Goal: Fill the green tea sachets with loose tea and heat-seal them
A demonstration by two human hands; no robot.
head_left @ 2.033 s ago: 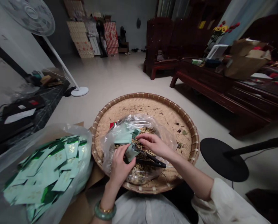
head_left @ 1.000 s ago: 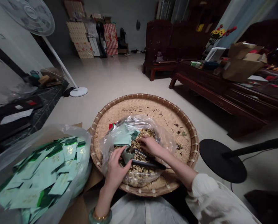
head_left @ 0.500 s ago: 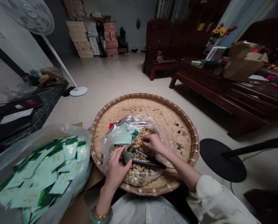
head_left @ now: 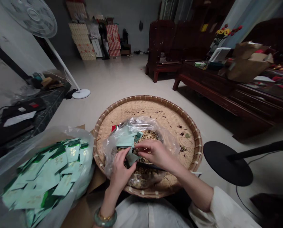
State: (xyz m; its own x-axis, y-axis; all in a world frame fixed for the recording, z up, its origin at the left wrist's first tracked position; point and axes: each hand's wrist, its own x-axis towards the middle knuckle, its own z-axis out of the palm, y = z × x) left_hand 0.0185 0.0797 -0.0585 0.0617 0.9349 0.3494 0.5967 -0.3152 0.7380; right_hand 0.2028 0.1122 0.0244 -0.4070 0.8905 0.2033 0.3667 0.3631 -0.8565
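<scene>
My left hand (head_left: 121, 169) grips a small pale green sachet (head_left: 132, 157) between thumb and fingers. At the sachet's mouth, my right hand (head_left: 159, 155) is closed in a pinch, with dark dried bits at its fingertips. Under both hands lies a clear plastic bag (head_left: 145, 119) holding a loose dried mix (head_left: 150, 135) of beige and dark pieces. A stack of flat green sachets (head_left: 124, 138) rests on its left side. Partly covered by my right hand, a black long-handled tool (head_left: 153, 166) lies across the mix. All of this sits on a round woven tray (head_left: 141, 109).
To the left, a big plastic bag (head_left: 90, 148) in a cardboard box holds many green packets (head_left: 44, 177). A black round stand base (head_left: 227, 163) is close on the right. Further off are a white fan (head_left: 81, 93) and a dark wooden table (head_left: 210, 91).
My right hand has moved left from the dried mix to the mouth of the sachet. My left hand still holds the sachet in nearly the same place.
</scene>
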